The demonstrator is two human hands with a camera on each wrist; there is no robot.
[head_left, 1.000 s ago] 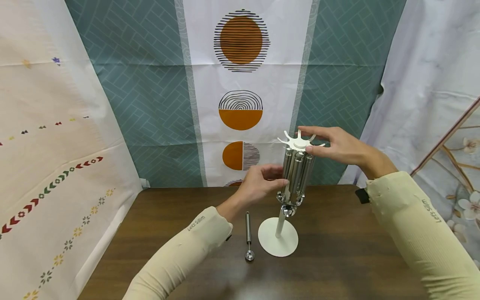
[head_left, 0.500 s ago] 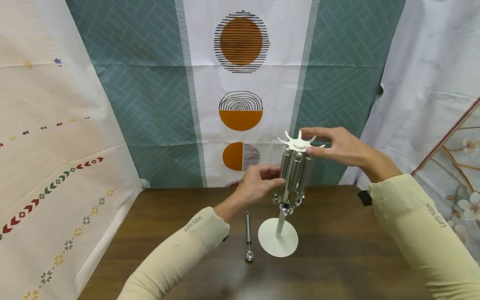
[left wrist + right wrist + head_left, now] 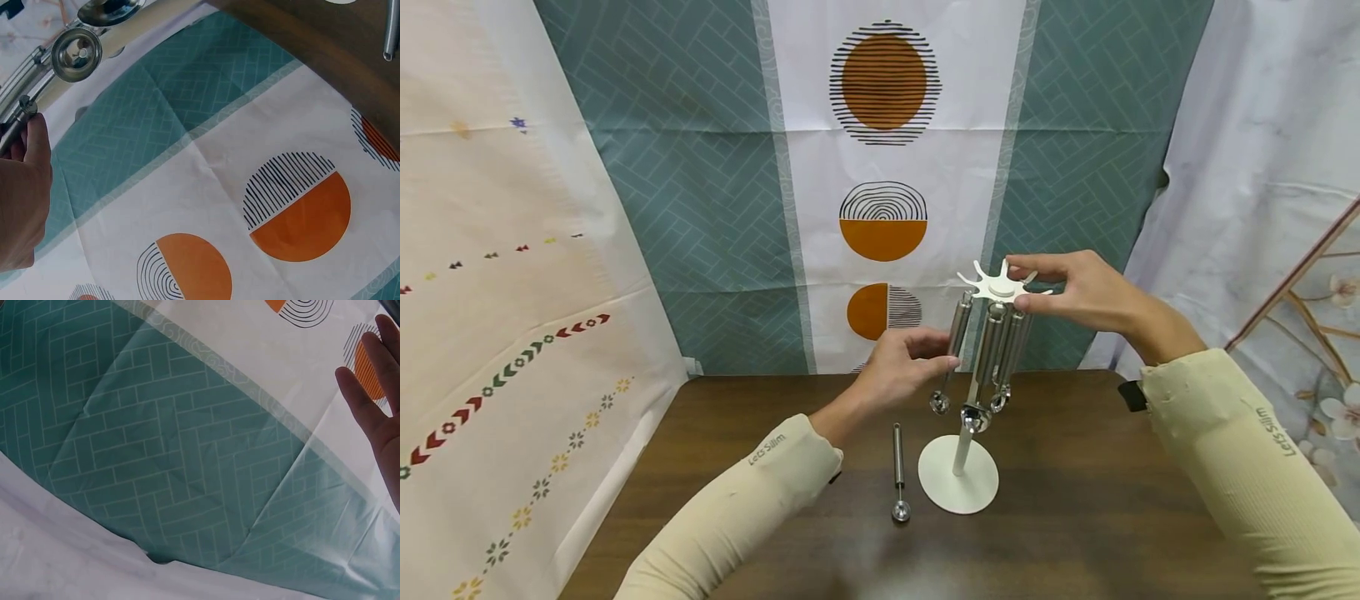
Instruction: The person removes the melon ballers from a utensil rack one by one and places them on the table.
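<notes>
In the head view, my left hand [image 3: 901, 362] pinches the steel handle of a melon baller [image 3: 958, 329]. It tilts out to the left of the white utensil stand [image 3: 1002, 288], its top end right at a hook. The left wrist view shows its small round bowl [image 3: 76, 55], with a hole in the middle, beyond the left hand [image 3: 28, 194]. My right hand [image 3: 1086, 292] holds the stand's hooked top between thumb and fingers. Its other fingers spread out in the right wrist view. Several steel utensils [image 3: 988, 358] hang from the hooks, partly overlapping each other.
A second melon baller [image 3: 899, 467] lies on the brown wooden table [image 3: 1075, 500], left of the stand's round white base [image 3: 958, 483]. Patterned cloths, one a teal and white hanging [image 3: 700, 208], enclose the table at the back and sides.
My left hand has drawn leftward with the melon baller, swinging its bowl away from the other hanging utensils. The right hand stays at the stand's top.
</notes>
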